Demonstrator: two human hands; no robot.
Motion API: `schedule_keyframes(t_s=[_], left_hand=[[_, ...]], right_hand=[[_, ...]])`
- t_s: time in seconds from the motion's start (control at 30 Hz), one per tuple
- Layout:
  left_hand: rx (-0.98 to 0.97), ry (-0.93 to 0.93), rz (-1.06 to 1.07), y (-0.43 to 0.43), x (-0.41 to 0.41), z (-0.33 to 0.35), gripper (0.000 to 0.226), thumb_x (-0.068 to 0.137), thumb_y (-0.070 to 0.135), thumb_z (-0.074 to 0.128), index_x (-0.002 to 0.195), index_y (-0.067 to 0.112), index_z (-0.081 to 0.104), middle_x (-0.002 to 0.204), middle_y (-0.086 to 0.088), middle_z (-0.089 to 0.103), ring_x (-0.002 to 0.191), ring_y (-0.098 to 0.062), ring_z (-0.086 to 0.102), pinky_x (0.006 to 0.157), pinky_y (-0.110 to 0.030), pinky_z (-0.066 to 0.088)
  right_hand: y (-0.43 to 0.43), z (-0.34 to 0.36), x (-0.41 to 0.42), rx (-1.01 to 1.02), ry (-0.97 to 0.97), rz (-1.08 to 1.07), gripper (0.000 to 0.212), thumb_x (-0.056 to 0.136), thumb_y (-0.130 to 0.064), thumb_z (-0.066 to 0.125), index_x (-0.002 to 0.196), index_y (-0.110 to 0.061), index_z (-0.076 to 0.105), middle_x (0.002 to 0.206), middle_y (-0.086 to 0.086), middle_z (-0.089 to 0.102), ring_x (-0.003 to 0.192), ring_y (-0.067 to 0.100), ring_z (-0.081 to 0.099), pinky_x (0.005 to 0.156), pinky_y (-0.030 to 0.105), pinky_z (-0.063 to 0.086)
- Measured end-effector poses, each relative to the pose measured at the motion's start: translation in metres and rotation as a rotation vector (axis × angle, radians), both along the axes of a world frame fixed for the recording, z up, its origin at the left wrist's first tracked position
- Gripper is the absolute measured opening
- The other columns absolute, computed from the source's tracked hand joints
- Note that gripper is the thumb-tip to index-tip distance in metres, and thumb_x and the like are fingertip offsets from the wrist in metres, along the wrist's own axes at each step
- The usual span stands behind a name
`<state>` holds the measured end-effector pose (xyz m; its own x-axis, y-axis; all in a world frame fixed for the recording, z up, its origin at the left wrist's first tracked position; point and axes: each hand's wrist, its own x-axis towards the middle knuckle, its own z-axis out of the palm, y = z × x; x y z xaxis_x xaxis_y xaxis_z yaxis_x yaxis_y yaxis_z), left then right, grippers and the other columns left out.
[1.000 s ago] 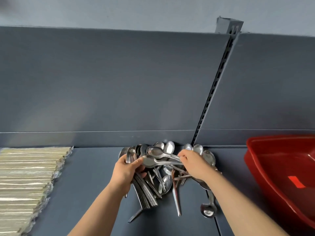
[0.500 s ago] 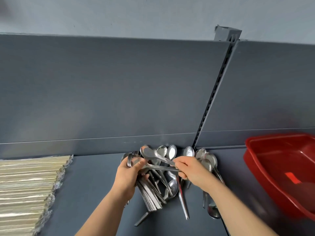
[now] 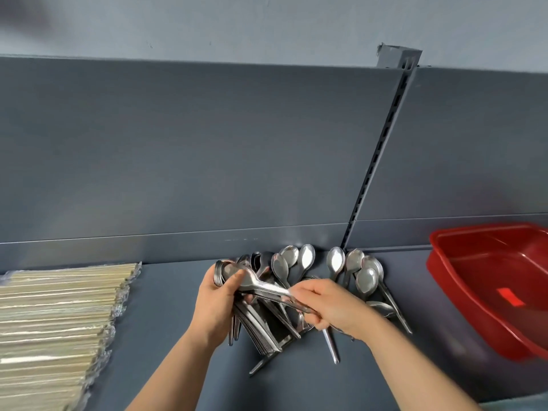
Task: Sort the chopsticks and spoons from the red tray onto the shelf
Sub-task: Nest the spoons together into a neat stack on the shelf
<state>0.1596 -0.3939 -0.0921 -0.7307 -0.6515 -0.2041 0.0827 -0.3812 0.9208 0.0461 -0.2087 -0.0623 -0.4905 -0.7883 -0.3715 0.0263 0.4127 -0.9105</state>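
Pale grey-blue wall (image 3: pixel 237 25) runs along the top, unevenly painted. Below it stand two dark grey back panels (image 3: pixel 178 143), joined at a slotted upright (image 3: pixel 373 161) that leans rightward in this view. A lower strip (image 3: pixel 118 250) meets the matte grey shelf (image 3: pixel 166 307). Light is soft and diffuse.

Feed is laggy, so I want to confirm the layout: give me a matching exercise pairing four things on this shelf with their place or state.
1 wrapped chopsticks
2 red tray
3 left hand
4 right hand

A pinches a spoon by its handle
B far right on the shelf
C grips the spoon stack
D piled at the left end

Pairs: 1-D, 2-B, 3-C, 4-A
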Motion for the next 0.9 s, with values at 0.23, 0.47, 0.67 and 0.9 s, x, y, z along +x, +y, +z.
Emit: schedule_keyframes(t_s=[0.23,0.47,0.67,0.9], left_hand=[[-0.017,-0.139,0.044,-0.009,0.013,0.001,0.012,0.083,-0.003,0.052,0.083,0.007,0.059,0.063,-0.008,0.062,0.045,-0.018,0.048,0.039,-0.027,0.042],[0.126,-0.134,-0.136,0.014,0.020,0.003,0.005,0.085,0.013,0.052,0.089,0.012,0.053,0.071,-0.009,0.052,0.055,-0.018,0.049,0.040,-0.025,0.033],[0.152,-0.068,-0.189,0.030,0.030,-0.005,0.051,0.068,0.057,0.076,0.091,0.017,0.056,0.069,-0.003,0.054,0.058,-0.015,0.047,0.050,-0.026,0.034],[0.233,0.038,-0.062,0.046,0.026,-0.003,0.040,0.072,0.028,0.077,0.102,0.009,0.060,0.080,-0.013,0.064,0.059,-0.016,0.054,0.047,-0.024,0.043]], right_hand=[[0.014,0.028,-0.019,-0.106,0.016,-0.283,0.058,0.100,-0.048,0.036,0.085,-0.005,0.071,0.058,-0.009,0.044,0.043,0.006,0.023,0.039,0.019,0.014],[0.000,0.042,-0.016,-0.257,0.111,-0.503,0.032,0.097,-0.024,0.046,0.068,-0.020,0.060,0.061,-0.007,0.048,0.066,0.014,0.048,0.071,0.029,0.041],[-0.008,0.039,-0.008,-0.320,0.121,-0.659,0.021,0.094,-0.016,0.052,0.083,-0.014,0.070,0.053,-0.004,0.041,0.051,0.009,0.036,0.054,0.019,0.036],[0.007,0.007,0.016,-0.233,-0.119,-0.542,0.017,0.093,-0.005,0.057,0.083,-0.005,0.072,0.062,0.005,0.063,0.057,0.013,0.057,0.053,0.025,0.045]])
